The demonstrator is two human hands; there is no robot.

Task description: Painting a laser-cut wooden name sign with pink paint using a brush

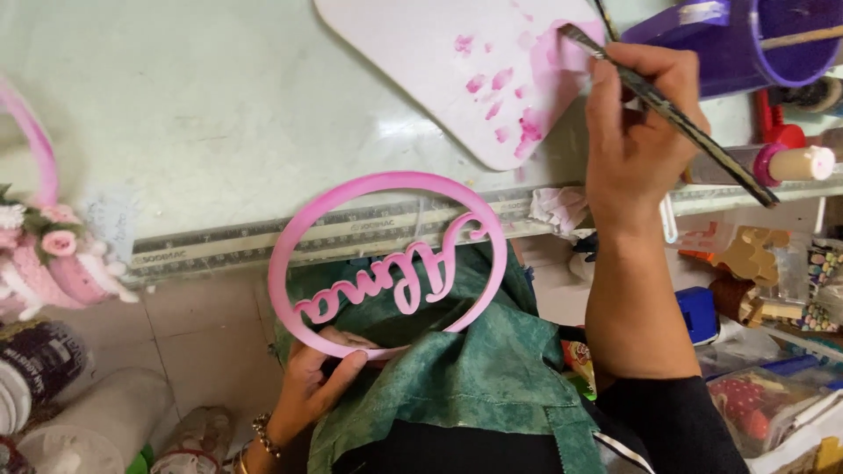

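The right hand (637,114) is pinched around a thin dark paintbrush (676,118), bristle tip resting on the white rounded palette board smeared with pink paint (439,70). The brush's long axis runs diagonally, tip up-left on the board, handle trailing down-right past the wrist. The left hand (312,386) grips the bottom rim of a pink oval hoop with cursive lettering cut across it (386,263), held upright below and left of the board, off the pale counter (176,105) edge, over a green apron (465,369). So the hoop sits down-left of the brush hand. A purple cup (746,44) stands just right of the board.
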